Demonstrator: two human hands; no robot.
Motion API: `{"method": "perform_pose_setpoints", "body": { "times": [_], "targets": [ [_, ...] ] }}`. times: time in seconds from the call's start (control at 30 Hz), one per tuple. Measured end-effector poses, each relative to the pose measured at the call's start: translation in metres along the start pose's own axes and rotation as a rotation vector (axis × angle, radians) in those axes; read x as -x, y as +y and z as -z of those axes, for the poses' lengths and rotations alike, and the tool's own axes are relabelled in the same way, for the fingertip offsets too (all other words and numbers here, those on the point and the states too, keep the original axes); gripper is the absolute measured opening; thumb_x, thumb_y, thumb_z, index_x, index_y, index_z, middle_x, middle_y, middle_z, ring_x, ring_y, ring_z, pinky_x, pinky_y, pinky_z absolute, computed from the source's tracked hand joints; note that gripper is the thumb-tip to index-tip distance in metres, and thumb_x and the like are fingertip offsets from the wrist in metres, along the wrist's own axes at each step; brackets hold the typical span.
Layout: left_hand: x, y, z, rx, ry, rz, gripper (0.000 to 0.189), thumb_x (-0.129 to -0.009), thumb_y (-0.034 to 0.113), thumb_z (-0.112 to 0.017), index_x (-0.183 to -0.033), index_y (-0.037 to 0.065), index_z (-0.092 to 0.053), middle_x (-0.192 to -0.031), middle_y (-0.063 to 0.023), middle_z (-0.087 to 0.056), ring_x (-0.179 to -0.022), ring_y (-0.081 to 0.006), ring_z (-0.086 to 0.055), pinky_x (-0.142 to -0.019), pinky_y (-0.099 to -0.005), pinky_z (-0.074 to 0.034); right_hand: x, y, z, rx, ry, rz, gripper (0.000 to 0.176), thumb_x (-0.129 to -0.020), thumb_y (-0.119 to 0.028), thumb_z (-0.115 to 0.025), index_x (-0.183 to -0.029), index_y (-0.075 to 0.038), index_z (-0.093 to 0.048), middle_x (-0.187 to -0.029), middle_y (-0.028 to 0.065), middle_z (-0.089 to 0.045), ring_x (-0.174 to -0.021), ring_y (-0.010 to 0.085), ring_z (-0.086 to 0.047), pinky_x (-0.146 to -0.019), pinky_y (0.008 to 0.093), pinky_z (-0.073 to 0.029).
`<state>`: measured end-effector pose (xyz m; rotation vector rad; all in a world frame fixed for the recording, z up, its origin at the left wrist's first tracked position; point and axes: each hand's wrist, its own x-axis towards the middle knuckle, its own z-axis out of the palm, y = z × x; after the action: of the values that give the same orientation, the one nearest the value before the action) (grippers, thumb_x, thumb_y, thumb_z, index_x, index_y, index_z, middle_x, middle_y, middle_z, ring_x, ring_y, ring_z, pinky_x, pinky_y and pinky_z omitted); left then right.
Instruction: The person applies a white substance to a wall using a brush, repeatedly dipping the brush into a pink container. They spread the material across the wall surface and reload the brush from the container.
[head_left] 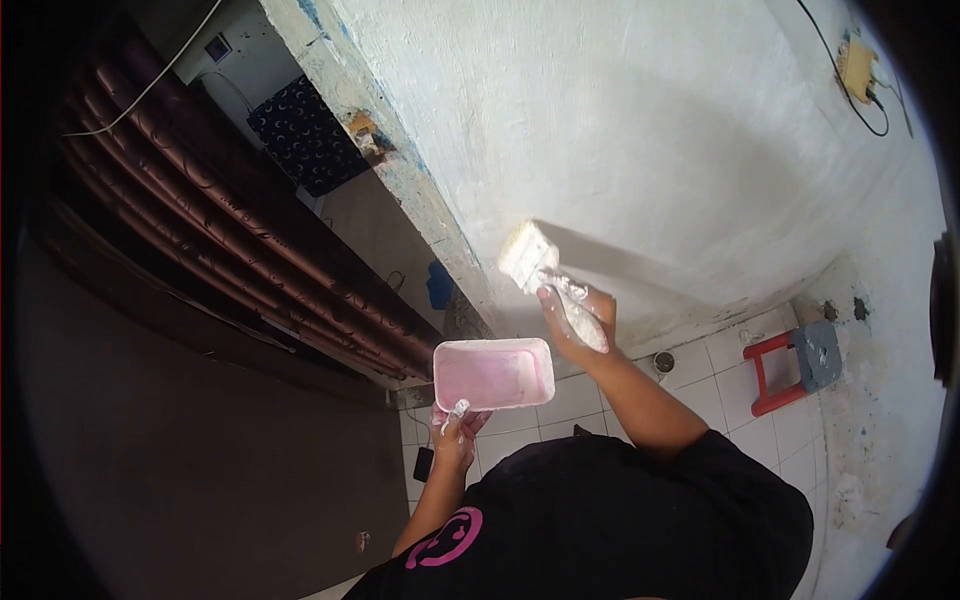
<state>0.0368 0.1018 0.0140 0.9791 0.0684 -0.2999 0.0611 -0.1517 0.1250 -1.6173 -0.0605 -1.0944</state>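
My right hand (598, 312) is wrapped round the handle of a wide paintbrush (535, 262). White paint coats the handle and the fingers, and the bristles are close over the pale wall (600, 130), pointing up and left. Lower down, my left hand (457, 440) grips the near edge of a pink rectangular plastic tub (487, 377), with a white-smeared thumb over the rim. The tub is tilted so its inside shows, with whitish paint smeared over its walls and rim.
Left of the wall's chipped edge (420, 190) is a doorway with a brown curtain (240, 230). A red and grey stool (795, 368) and a small cup (663, 362) stand on the tiled floor. A yellow socket box (857, 70) with cables hangs at upper right.
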Motion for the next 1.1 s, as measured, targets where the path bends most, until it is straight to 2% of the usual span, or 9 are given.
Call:
{"method": "perform_pose_setpoints", "body": {
  "times": [0.23,0.3,0.53,0.63,0.73,0.87,0.93,1.0,1.1],
  "targets": [
    [0.001,0.005,-0.006,-0.017,0.006,-0.014,0.037,-0.087,0.006,-0.055,-0.119,0.01,-0.038,-0.115,-0.0128,-0.055,-0.101,-0.0293,-0.062,-0.087,-0.047,-0.053,-0.028,-0.02,0.007,0.03,-0.091,0.166,0.021,-0.075,-0.002,-0.07,-0.096,-0.001,-0.068,-0.088,0.0151,-0.068,-0.073,0.0248,-0.068,-0.065,0.0286,-0.052],
    [0.003,0.007,-0.006,-0.016,0.009,-0.026,0.037,-0.087,0.007,-0.056,-0.119,0.01,-0.038,-0.115,-0.0129,-0.055,-0.101,-0.0292,-0.062,-0.087,-0.0469,-0.053,-0.028,-0.006,0.008,0.065,-0.134,0.255,0.025,-0.072,-0.003,-0.071,-0.097,-0.005,-0.069,-0.102,0.0163,-0.066,-0.078,0.0288,-0.067,-0.066,0.0296,-0.052],
    [0.005,0.012,-0.001,-0.091,-0.002,-0.088,0.039,-0.087,0.019,-0.058,-0.122,0.007,-0.044,-0.114,-0.0132,-0.058,-0.103,-0.0309,-0.061,-0.09,-0.0483,-0.05,-0.06,0.008,0.028,0.441,-0.328,0.455,0.019,-0.071,-0.014,-0.076,-0.089,-0.01,-0.07,-0.121,0.0137,-0.059,-0.088,0.0248,-0.067,-0.068,0.0302,-0.055],
    [0.003,0.016,-0.006,-0.063,-0.031,-0.051,0.036,-0.087,0.011,-0.058,-0.119,0.01,-0.043,-0.113,-0.0122,-0.058,-0.101,-0.028,-0.062,-0.086,-0.0456,-0.054,-0.098,0.017,0.041,0.54,-0.593,0.976,0.021,-0.075,-0.032,-0.069,-0.086,-0.015,-0.069,-0.128,0.0071,-0.056,-0.082,0.0188,-0.067,-0.057,0.0263,-0.054],
    [0.005,0.014,-0.018,-0.059,-0.046,-0.07,0.035,-0.087,0.011,-0.058,-0.119,0.009,-0.044,-0.113,-0.0118,-0.059,-0.1,-0.0281,-0.063,-0.086,-0.0454,-0.054,-0.129,-0.014,0.05,0.658,-0.721,1.091,0.016,-0.076,-0.029,-0.066,-0.084,-0.015,-0.068,-0.126,0.0055,-0.057,-0.077,0.0164,-0.067,-0.048,0.0257,-0.052],
    [0.006,-0.002,-0.036,-0.166,-0.025,-0.06,0.045,-0.087,0.022,-0.059,-0.125,0.008,-0.041,-0.118,-0.0148,-0.055,-0.105,-0.0337,-0.06,-0.091,-0.0503,-0.049,-0.186,-0.066,0.092,0.61,-0.298,1.278,0.018,-0.079,-0.02,-0.062,-0.094,-0.011,-0.067,-0.117,0.0058,-0.063,-0.078,0.0166,-0.068,-0.049,0.0247,-0.053],
    [0.005,-0.018,-0.035,-0.153,-0.051,-0.073,0.046,-0.087,0.023,-0.058,-0.126,0.008,-0.04,-0.119,-0.0149,-0.055,-0.106,-0.0344,-0.059,-0.091,-0.0512,-0.048,-0.206,-0.066,0.125,0.402,-0.207,0.978,0.014,-0.08,-0.016,-0.069,-0.091,-0.007,-0.07,-0.111,0.0092,-0.065,-0.087,0.0231,-0.068,-0.07,0.0289,-0.057],
    [0.009,-0.036,-0.044,-0.082,-0.068,-0.075,0.047,-0.087,0.023,-0.058,-0.127,0.008,-0.04,-0.121,-0.0149,-0.053,-0.107,-0.0351,-0.058,-0.092,-0.0522,-0.048,-0.216,-0.05,0.16,0.447,0.034,0.899,0.028,-0.075,-0.016,-0.069,-0.102,-0.012,-0.067,-0.114,0.0032,-0.064,-0.081,0.0216,-0.067,-0.061,0.0295,-0.056],
    [0.018,-0.057,-0.068,0.004,-0.004,-0.023,0.038,-0.086,0.013,-0.059,-0.121,0.01,-0.044,-0.113,-0.013,-0.059,-0.1,-0.0304,-0.063,-0.087,-0.0479,-0.053,-0.187,-0.004,0.182,0.536,0.037,0.878,0.029,-0.074,-0.015,-0.071,-0.102,-0.012,-0.067,-0.113,0.0044,-0.064,-0.081,0.0237,-0.068,-0.066,0.0301,-0.056]
  ]
}}
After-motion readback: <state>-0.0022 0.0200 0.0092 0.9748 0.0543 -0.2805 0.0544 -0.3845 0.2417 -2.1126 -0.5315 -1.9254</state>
